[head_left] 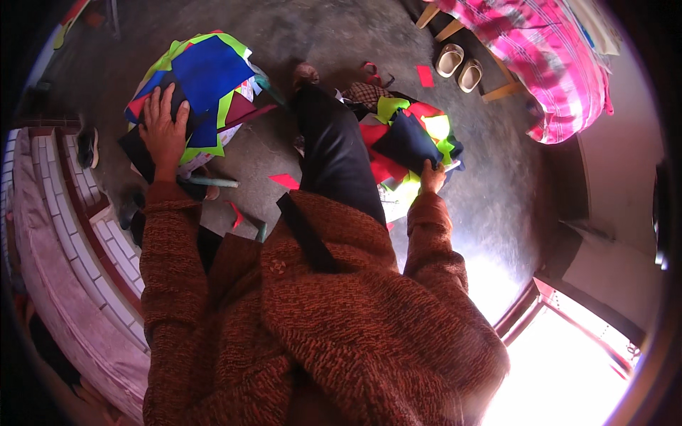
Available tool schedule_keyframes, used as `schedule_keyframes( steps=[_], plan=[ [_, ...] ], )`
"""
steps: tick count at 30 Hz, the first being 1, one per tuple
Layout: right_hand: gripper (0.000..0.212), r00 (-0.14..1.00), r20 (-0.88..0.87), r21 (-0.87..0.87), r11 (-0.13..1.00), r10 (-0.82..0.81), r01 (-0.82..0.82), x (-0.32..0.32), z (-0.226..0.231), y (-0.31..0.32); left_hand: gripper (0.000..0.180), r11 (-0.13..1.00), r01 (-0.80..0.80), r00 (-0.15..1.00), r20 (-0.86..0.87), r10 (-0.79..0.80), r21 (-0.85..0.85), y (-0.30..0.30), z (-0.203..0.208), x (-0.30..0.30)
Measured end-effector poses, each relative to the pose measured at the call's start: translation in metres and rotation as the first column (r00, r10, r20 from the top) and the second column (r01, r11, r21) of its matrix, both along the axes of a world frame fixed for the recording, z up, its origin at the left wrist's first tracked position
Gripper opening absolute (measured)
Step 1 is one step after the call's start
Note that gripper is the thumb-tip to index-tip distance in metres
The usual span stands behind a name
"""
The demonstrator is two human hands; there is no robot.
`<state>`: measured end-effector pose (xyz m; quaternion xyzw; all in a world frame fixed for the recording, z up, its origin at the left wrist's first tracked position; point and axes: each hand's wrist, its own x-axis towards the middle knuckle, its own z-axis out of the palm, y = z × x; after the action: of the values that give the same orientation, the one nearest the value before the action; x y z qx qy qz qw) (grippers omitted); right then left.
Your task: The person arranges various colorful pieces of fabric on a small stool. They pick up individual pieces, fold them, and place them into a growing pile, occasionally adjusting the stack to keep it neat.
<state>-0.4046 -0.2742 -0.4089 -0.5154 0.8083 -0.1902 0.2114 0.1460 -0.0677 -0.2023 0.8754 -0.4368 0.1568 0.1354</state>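
Observation:
My left hand lies flat with its fingers spread on a black cloth piece. That piece rests on a heap of scraps at the left, where a large blue cloth piece lies on top, with neon yellow-green and maroon pieces around it. Over at the right, my right hand closes on the lower edge of a navy cloth piece. This second heap also holds red cloth and neon yellow cloth. My fingertips there are partly hidden by the fabric.
Red scraps lie scattered on the grey floor. Beige clogs stand beside a wooden-legged seat under a pink checked cloth. My dark-trousered leg stretches between the heaps. White brickwork runs along the left; bright light enters lower right.

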Motion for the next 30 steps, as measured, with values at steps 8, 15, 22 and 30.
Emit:
schedule_keyframes(
  steps=[8,15,22,30],
  plan=[
    [0.025,0.534,0.784,0.199,0.943,-0.317,0.268,-0.010,0.003,-0.007,0.049,0.999,0.014,1.000,0.006,-0.013,-0.029,0.001,-0.001,0.000],
    [0.022,0.706,0.704,-0.012,0.993,-0.078,0.121,-0.013,0.009,-0.016,0.049,1.000,0.011,1.000,0.004,-0.011,-0.022,-0.003,-0.001,-0.002],
    [0.029,0.847,0.425,-0.406,0.903,0.320,-0.137,0.004,0.109,-0.051,0.050,1.000,-0.006,1.000,-0.008,0.006,-0.020,-0.002,-0.001,-0.002],
    [0.015,0.905,-0.324,-0.575,0.701,0.277,-0.421,0.044,0.221,-0.058,0.052,1.000,-0.017,1.000,0.005,0.017,-0.019,0.000,-0.005,0.002]
  ],
)
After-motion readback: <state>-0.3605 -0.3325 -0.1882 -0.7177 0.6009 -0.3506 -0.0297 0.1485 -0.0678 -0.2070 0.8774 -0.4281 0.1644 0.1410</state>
